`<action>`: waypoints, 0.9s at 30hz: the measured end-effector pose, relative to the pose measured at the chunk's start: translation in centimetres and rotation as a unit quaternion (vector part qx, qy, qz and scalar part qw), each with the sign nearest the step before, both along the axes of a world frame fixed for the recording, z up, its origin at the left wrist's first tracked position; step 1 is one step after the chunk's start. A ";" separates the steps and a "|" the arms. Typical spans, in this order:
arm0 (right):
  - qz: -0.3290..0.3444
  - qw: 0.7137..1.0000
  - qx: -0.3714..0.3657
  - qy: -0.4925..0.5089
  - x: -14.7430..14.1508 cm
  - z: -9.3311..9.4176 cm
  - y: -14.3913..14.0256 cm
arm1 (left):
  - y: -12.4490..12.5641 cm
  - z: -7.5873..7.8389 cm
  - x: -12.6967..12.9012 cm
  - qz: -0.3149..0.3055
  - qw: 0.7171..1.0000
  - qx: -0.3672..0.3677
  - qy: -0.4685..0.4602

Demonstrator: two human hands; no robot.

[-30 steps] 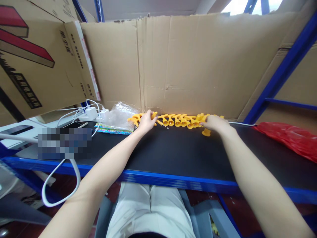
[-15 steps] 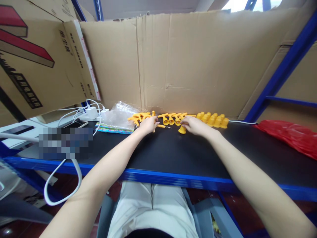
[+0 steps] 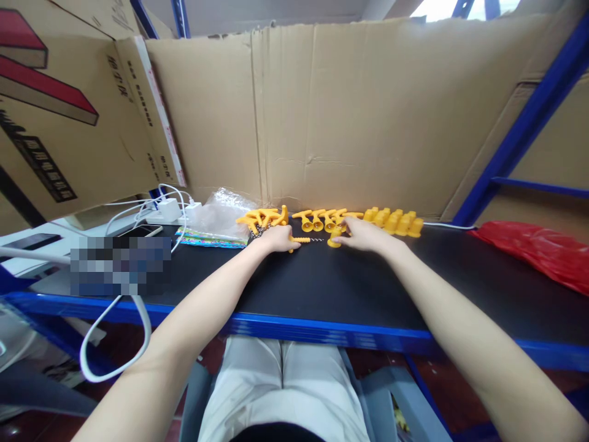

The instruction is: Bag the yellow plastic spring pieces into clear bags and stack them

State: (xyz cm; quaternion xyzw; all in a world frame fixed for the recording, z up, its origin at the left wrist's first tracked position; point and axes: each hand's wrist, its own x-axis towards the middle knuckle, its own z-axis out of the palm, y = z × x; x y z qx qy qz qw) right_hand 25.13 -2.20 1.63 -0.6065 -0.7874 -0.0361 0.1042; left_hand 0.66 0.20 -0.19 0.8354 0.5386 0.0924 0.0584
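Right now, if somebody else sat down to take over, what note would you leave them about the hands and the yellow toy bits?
Left hand: resting on the black table, fingers on a yellow threaded piece with a small spring.
Right hand: fingertips on one yellow bell-shaped piece pulled just out of the row.
Along the cardboard wall: a heap of yellow pronged pieces at left, a row of bell-shaped pieces in the middle, a row of yellow caps at right.
Done: no joined pieces show.
Left: the two pieces at the hands lie apart; the rows are untouched.
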 end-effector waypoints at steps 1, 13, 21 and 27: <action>-0.006 0.999 -0.042 0.004 0.2 -0.2 0.1 | 0.0 0.0 0.0 0.000 1.000 -0.001 0.000; -0.041 0.996 -0.060 0.060 -1.3 -1.8 0.9 | 0.1 -0.3 -0.1 0.002 1.000 0.019 -0.021; -0.079 0.996 0.006 -0.035 -0.6 -1.0 0.8 | 0.3 -0.4 -0.4 -0.020 0.999 0.015 -0.030; -0.041 0.995 0.034 -0.089 -0.4 -0.9 0.5 | 0.2 -0.3 -0.4 -0.027 0.999 0.023 -0.025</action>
